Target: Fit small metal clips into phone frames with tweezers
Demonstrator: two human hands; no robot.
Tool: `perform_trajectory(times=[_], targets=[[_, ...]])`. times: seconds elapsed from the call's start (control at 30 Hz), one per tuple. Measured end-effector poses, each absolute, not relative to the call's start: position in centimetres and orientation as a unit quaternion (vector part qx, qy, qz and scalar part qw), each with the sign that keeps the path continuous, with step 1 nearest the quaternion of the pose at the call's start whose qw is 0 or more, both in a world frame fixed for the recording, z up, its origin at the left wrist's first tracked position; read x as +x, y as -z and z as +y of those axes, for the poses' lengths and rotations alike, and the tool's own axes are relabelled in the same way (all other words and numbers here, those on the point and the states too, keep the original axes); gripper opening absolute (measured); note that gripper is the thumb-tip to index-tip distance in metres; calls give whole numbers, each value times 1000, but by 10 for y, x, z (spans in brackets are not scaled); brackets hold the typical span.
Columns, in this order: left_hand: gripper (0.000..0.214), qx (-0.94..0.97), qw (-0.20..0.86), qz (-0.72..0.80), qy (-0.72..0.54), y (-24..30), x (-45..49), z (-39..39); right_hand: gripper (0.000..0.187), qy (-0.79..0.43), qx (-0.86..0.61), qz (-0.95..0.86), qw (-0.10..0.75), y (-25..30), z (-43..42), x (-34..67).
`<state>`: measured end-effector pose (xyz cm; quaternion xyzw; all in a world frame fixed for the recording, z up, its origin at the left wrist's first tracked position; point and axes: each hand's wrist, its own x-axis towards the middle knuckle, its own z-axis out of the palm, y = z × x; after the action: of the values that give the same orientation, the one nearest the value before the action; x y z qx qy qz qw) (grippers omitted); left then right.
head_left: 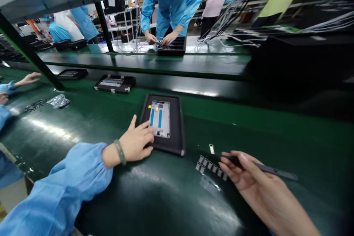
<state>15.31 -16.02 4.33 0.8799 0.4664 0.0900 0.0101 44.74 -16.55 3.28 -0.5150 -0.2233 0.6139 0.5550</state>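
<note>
The phone chassis (165, 120) is lying in a black tray (177, 125) at mid-frame, a yellow tag (149, 106) showing at its upper-left edge. Your left hand (136, 142) is spreading over its lower-left corner; your right hand (258, 180) is pinching tweezers (279, 172), their tip meeting a metal piece (211, 149).

White glare on tabletop (166, 191); right edge dark.

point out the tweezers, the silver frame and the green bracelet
Tweezers (278, 172): head view, on the dark handle end
Silver frame (156, 120): head view, on bare metal near its middle
Green bracelet (120, 152): head view, on its visible outer band
</note>
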Motion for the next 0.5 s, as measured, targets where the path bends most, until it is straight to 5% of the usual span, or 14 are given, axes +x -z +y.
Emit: perform_trajectory(times=[0.17,0.37,0.5], targets=[[7,875,97,431,-195,-31,149,-238,53,-630,-537,-313,466,-45,-174,431],[12,894,116,360,-239,-34,167,-297,44,-654,-505,-364,430,-46,-187,401],[9,848,227,395,-271,-51,172,-301,40,-671,-475,-399,406,-46,-196,383]])
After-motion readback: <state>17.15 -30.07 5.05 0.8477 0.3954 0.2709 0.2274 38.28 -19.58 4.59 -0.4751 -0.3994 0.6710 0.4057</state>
